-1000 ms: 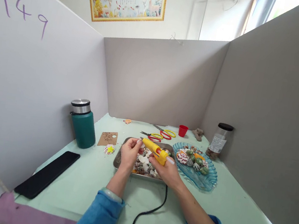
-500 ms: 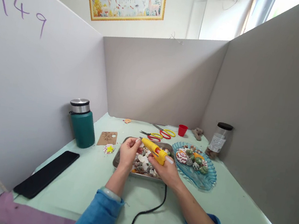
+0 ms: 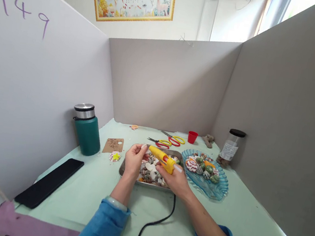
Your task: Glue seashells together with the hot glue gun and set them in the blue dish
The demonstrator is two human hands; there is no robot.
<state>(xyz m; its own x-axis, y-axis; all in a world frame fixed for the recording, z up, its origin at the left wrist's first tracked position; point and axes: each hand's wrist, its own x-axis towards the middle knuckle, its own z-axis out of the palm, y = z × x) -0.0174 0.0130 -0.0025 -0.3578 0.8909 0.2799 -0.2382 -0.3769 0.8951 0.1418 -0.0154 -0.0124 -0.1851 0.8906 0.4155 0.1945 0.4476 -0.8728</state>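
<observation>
My right hand (image 3: 176, 180) is wrapped round a yellow hot glue gun (image 3: 162, 158), its nozzle pointing up and left. A clear glue stick (image 3: 178, 168) pokes out of the gun's back end. Just left of the nozzle, my left hand (image 3: 133, 158) pinches a small whitish piece (image 3: 144, 146), perhaps a shell; the fingers cover most of it. Both hands are above a metal tray (image 3: 147, 185) filled with mixed seashells (image 3: 151, 171). From below the tray, a black cord (image 3: 155, 223) runs toward me.
A blue glass dish (image 3: 208, 190) with shells stands on the right, near a black-lidded jar (image 3: 231, 145). Scissors (image 3: 165, 142) and a red cup (image 3: 192, 137) lie behind the tray. Leftward are a brown card (image 3: 113, 145), a decorated disc (image 3: 114, 156), a green bottle (image 3: 87, 132) and a black slab (image 3: 50, 182).
My left hand has shifted very slightly left, with the small piece still pinched. The glue gun in my right hand has hardly moved.
</observation>
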